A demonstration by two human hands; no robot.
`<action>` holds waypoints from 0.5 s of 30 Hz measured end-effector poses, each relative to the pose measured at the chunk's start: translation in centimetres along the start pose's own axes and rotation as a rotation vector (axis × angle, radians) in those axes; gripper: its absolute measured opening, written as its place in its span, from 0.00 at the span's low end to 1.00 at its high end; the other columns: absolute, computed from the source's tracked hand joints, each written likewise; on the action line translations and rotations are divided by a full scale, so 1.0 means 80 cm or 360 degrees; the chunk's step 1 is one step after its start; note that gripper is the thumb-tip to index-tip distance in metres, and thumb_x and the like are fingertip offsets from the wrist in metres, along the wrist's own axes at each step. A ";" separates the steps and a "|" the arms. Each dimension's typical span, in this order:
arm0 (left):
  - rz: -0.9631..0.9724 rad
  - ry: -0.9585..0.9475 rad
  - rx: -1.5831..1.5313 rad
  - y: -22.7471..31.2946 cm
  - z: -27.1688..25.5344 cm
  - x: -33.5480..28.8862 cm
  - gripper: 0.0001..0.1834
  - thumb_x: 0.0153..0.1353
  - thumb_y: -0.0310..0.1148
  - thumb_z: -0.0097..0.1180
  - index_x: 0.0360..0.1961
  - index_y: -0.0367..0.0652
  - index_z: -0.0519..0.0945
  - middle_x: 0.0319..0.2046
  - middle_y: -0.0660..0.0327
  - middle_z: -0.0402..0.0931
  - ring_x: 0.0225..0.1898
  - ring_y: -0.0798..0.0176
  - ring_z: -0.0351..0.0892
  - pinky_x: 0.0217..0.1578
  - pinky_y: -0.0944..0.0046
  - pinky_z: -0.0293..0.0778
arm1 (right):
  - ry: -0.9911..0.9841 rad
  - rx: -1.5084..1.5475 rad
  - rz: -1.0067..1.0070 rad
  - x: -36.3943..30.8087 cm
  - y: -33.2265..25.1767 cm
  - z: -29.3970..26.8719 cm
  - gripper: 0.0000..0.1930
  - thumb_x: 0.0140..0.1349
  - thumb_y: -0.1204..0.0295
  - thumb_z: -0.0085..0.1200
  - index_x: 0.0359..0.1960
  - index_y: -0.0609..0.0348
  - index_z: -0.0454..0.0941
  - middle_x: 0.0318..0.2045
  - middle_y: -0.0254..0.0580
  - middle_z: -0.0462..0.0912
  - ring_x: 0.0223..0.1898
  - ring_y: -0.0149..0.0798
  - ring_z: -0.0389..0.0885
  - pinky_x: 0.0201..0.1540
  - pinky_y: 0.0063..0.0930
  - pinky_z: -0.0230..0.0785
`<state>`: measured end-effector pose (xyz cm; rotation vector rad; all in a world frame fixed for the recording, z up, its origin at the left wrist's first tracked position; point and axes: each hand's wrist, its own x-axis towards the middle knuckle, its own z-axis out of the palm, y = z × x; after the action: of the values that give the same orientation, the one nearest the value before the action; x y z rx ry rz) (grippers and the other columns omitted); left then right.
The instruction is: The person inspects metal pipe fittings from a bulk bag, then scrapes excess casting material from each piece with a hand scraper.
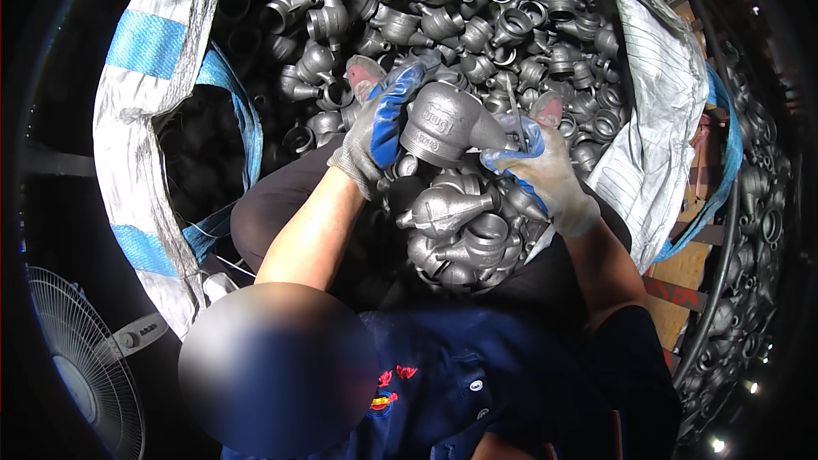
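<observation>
My left hand (382,123), in a grey and blue work glove, is closed around the side of a grey cast metal pipe fitting (439,119). The fitting has a round bulging body, a wide ringed opening toward me and a narrower spout pointing right. My right hand (545,172), gloved the same way, is closed beside that spout. A slim metal tool (514,106) sticks up from its fingers; its exact kind is hard to make out. Below the hands, several similar fittings (452,209) lie heaped between my legs.
A large white woven bulk bag (141,145) with blue straps surrounds a deep pile of fittings (434,21). Shoe tips (365,75) rest on the pile. A fan (81,375) stands at lower left. More fittings (733,315) fill a container at right, beside wooden boards (682,277).
</observation>
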<state>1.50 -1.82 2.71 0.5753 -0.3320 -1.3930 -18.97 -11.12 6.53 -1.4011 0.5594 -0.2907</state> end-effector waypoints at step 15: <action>0.0072 0.0148 0.0077 -0.005 -0.013 -0.001 0.25 0.73 0.44 0.38 0.59 0.35 0.68 0.53 0.48 0.75 0.52 0.52 0.78 0.52 0.51 0.77 | -0.0246 -0.0104 -0.0129 -0.006 -0.021 -0.012 0.18 0.63 0.74 0.54 0.53 0.67 0.73 0.51 0.47 0.77 0.53 0.40 0.76 0.59 0.33 0.66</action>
<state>1.75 -1.56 1.64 0.6664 -0.3026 -1.3133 -19.64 -11.98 8.16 -1.4974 0.3885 -0.2285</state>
